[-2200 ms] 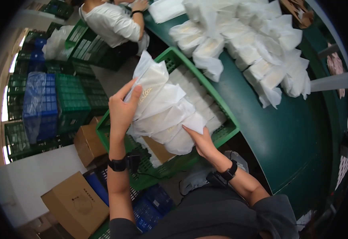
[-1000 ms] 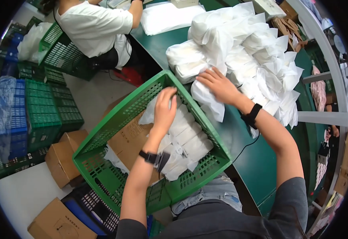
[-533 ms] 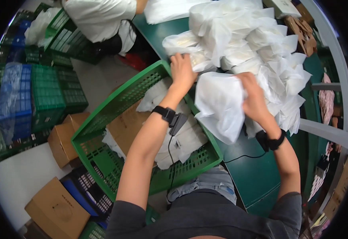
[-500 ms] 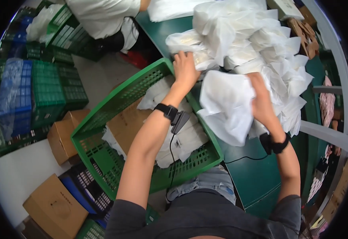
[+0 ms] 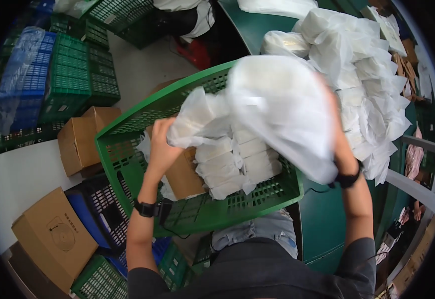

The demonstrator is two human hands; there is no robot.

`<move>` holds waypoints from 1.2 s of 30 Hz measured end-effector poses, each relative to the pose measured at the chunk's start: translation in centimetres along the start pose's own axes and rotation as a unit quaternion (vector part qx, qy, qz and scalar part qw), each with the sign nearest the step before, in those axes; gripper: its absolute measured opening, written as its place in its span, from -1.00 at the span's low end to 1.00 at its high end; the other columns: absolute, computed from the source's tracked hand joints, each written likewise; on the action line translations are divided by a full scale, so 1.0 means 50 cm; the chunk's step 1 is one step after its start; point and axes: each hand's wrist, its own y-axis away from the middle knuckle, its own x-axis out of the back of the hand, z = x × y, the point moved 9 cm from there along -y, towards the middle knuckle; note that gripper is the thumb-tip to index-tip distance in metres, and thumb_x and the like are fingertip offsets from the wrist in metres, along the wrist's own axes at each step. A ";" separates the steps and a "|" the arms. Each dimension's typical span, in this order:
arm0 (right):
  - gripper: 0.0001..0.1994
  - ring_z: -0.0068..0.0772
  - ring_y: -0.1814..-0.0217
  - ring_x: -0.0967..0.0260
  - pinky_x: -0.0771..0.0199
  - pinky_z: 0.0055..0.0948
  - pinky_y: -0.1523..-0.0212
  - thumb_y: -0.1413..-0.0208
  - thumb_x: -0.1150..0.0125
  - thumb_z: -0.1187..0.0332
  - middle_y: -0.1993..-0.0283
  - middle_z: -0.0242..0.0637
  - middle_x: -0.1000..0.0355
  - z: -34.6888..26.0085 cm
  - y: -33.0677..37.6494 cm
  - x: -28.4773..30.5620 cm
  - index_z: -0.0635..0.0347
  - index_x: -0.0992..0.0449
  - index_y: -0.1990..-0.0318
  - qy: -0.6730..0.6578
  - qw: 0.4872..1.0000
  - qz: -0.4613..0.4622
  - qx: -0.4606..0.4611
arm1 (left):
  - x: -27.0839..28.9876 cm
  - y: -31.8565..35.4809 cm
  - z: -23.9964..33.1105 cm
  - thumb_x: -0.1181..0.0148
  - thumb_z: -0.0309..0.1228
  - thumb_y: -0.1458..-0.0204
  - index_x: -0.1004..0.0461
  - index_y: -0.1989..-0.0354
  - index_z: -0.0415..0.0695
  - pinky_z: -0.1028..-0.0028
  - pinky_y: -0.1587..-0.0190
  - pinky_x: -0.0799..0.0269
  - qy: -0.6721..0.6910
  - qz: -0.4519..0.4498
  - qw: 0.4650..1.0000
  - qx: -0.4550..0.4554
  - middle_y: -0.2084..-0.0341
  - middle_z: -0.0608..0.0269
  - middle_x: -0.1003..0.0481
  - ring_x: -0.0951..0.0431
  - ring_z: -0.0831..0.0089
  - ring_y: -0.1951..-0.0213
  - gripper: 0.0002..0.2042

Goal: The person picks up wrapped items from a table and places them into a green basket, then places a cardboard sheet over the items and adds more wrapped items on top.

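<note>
Stacked blue and green slatted plastic crates [image 5: 68, 79] line the left of the room, with a brown cardboard box [image 5: 80, 144] beside them on the floor. To their right, a long green plastic crate with perforated walls [image 5: 147, 104] stands against the person's front. Over its left part, the left hand [image 5: 162, 149] has its fingers and thumb closed on the end of a crumpled white translucent-wrapped bundle [image 5: 200, 117]; half a second ago that hand was at the edge of the table. Below, inside the crate, a flat brown cardboard sheet [image 5: 181, 174] lies left of rows of small white wrapped packs [image 5: 222, 167]. Further right, a larger white translucent bag [image 5: 282, 99], blurred, is held up by the right hand [image 5: 335, 117]; its fingers are mostly hidden behind the bag, so their spread cannot be told. That bag was above the table earlier and now overlaps the crate's right side in view. At far right, a heap of white wrapped bags [image 5: 367, 84] covers part of the smooth green table [image 5: 322, 219].
</note>
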 end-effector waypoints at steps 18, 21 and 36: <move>-0.35 -0.16 -0.01 -0.33 -0.33 -0.27 -0.01 0.20 -0.29 0.26 0.06 -0.18 -0.39 0.440 -0.003 -0.681 0.14 -0.27 -0.15 0.352 0.858 -0.366 0.084 | -0.269 0.130 -0.249 -0.09 -0.35 -0.03 -0.28 -0.12 -0.18 0.27 -0.12 -0.21 0.041 0.045 0.990 -0.131 0.01 -0.03 -0.38 -0.32 -0.01 -0.07 -0.55; -0.46 -0.15 -0.06 -0.29 -0.29 -0.23 -0.07 0.15 -0.19 0.47 0.04 -0.17 -0.38 0.253 -0.030 -0.538 0.16 -0.31 -0.11 0.200 0.920 -0.249 0.226 | -0.231 0.109 -0.342 -0.02 -0.23 -0.11 -0.12 -0.22 -0.25 0.30 -0.21 -0.05 0.071 0.232 0.964 0.111 -0.17 -0.07 -0.19 -0.16 0.03 -0.21 -0.46; -0.35 0.04 -0.10 -0.18 -0.20 -0.20 -0.13 0.29 -0.25 0.48 -0.05 -0.06 -0.27 0.277 -0.235 0.000 0.26 -0.24 -0.10 0.541 0.828 -0.048 0.138 | -0.467 0.120 -0.525 0.09 -0.03 -0.17 -0.10 -0.20 -0.34 0.37 -0.18 -0.10 0.359 0.094 0.893 0.257 -0.12 -0.04 -0.26 -0.25 0.19 -0.14 -0.38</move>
